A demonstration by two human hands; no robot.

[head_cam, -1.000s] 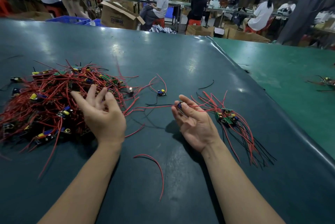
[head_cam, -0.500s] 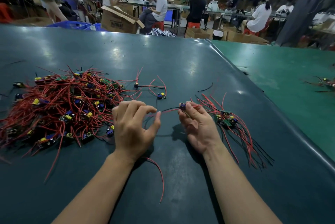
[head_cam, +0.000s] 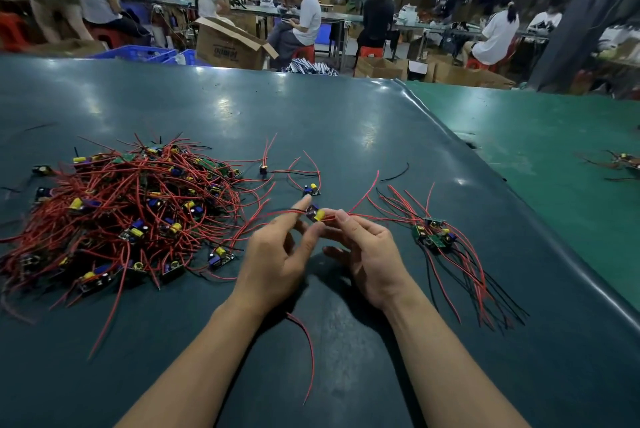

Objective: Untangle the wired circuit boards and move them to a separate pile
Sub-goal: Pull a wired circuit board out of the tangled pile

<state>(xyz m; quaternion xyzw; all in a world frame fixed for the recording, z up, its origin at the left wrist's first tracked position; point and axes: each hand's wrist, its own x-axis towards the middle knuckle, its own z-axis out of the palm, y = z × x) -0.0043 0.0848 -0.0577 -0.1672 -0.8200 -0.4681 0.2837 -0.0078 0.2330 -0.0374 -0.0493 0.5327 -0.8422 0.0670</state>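
A factory workshop: seated workers (head_cam: 304, 17) at long benches (head_cam: 332, 17), cardboard boxes (head_cam: 230, 45), blue crates (head_cam: 136, 53), and a heap of wired boards (head_cam: 117, 209).

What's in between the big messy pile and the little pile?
In the head view, both hands, left and right, pinch one small board between the big pile and little pile.
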